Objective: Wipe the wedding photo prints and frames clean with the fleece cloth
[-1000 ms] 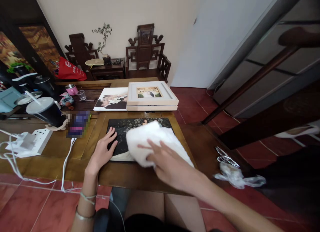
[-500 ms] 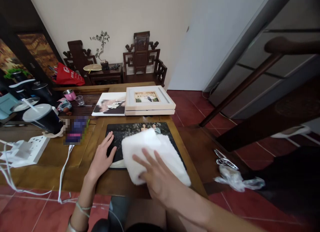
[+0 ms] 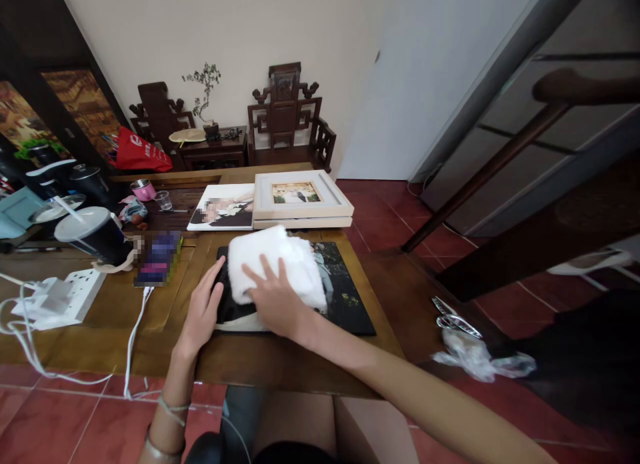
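Observation:
A dark photo panel (image 3: 350,297) lies flat on the wooden table (image 3: 300,367) in front of me. On its left part rests a folded white fluffy cloth (image 3: 300,271), which hides much of the picture. My right hand (image 3: 275,301) presses on the cloth from above, fingers spread. At the panel's left edge, my left hand (image 3: 201,314) touches the border with its fingers stretched out, holding nothing.
Behind the panel lie light-framed pictures (image 3: 325,219) and a white-edged photo print (image 3: 215,214). To the left are a phone (image 3: 159,257), a power strip (image 3: 83,297) with cables and a lidded cup (image 3: 95,234). Scissors (image 3: 457,321) and a plastic bag (image 3: 475,357) lie at right.
My right hand and the white cloth have moved left and away from me across the panel, uncovering its right side. My left hand stays at the left edge.

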Tool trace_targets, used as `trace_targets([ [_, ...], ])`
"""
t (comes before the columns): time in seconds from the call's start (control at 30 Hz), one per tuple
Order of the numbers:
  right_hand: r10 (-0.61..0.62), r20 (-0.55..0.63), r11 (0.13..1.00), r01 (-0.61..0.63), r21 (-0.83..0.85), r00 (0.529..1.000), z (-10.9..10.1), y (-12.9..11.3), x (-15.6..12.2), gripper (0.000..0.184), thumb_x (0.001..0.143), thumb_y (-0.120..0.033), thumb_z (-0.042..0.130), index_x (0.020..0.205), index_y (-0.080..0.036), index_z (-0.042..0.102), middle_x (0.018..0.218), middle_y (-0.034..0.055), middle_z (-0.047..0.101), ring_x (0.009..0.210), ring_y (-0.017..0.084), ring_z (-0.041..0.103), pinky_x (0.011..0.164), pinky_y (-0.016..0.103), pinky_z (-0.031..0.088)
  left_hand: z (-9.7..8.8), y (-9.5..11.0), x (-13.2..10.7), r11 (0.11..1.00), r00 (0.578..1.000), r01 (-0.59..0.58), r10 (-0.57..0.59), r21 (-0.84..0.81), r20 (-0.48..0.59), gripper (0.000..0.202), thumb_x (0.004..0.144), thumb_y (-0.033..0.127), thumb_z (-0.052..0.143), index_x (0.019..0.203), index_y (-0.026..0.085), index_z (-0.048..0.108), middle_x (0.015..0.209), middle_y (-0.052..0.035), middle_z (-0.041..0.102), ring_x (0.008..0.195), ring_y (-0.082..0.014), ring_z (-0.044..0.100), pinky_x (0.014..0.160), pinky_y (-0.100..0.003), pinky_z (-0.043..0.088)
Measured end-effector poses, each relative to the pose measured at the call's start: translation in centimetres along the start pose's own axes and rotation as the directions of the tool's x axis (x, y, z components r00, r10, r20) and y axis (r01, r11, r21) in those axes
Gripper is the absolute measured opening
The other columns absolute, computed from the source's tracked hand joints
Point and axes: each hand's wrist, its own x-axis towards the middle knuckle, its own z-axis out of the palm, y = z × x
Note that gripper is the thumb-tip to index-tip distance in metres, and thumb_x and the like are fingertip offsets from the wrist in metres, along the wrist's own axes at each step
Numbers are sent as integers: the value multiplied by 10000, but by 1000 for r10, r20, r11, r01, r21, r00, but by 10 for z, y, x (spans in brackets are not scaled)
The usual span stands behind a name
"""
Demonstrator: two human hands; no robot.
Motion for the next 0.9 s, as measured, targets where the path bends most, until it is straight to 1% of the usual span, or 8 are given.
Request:
trace_targets([
  [0.1,-246,47,964,239,112,968,3,-9,-23,308,799,-128,492,1005,-214,704,1499,21,364,1405,397,125,1080,687,84,-2,3,-2,995,995,-41,32,-92,-91,482,988,372,271,1418,191,391,1484,-65,404,1383,-196,340,1166,-392,229],
  [0.2,-329,62,921,305,243,942,-8,-6,-59,309,757,-97,485,960,-211,686,1429,5,470,1419,315,154,1123,622,71,0,1,-3,998,996,-54,51,-38,-77,491,990,378,252,1419,184,392,1491,-70,391,1392,-199,322,1169,-396,221],
  [0.27,-278,67,920,245,306,958,-20,2,-79,333,707,-67,479,939,-203,675,1392,18,513,1415,281,191,1141,583,89,2,-2,-3,998,999,-35,35,49,-5,488,981,380,302,1414,177,400,1486,-81,398,1392,-200,324,1165,-399,233],
  [0.4,-7,107,955,-24,295,994,-38,28,-89,404,623,9,436,883,-173,686,1381,72,519,1397,295,251,1132,570,170,8,-7,-3,982,993,-40,19,184,114,481,947,369,417,1380,161,449,1458,-109,434,1389,-217,334,1149,-434,268],
  [0.5,166,83,962,-180,208,983,-39,45,-67,446,674,18,408,996,-132,679,1402,118,488,1400,327,225,1108,596,189,10,-7,-2,973,992,-75,50,216,117,449,935,345,441,1329,142,509,1443,-122,452,1383,-222,345,1141,-436,291],
  [0.6,240,98,951,-254,175,966,-36,43,-29,463,724,-17,414,1116,-103,646,1357,165,522,1375,364,263,1068,630,205,10,-6,-1,969,992,-87,63,231,109,439,927,328,451,1314,134,524,1430,-130,466,1367,-224,373,1132,-436,311],
  [0.77,124,62,970,-134,205,990,-36,10,37,452,776,-93,408,1167,-150,628,1175,149,643,1264,336,418,1026,598,264,8,-8,0,958,994,-74,50,276,92,417,902,338,487,1273,165,569,1382,-126,524,1310,-255,456,1100,-463,358],
  [0.9,99,43,971,-106,216,994,-36,2,55,409,776,-109,414,1095,-183,659,1100,124,675,1183,300,502,1002,525,316,7,-10,1,959,995,-60,36,277,91,402,894,353,503,1246,180,594,1343,-121,562,1282,-264,489,1086,-466,378],
])
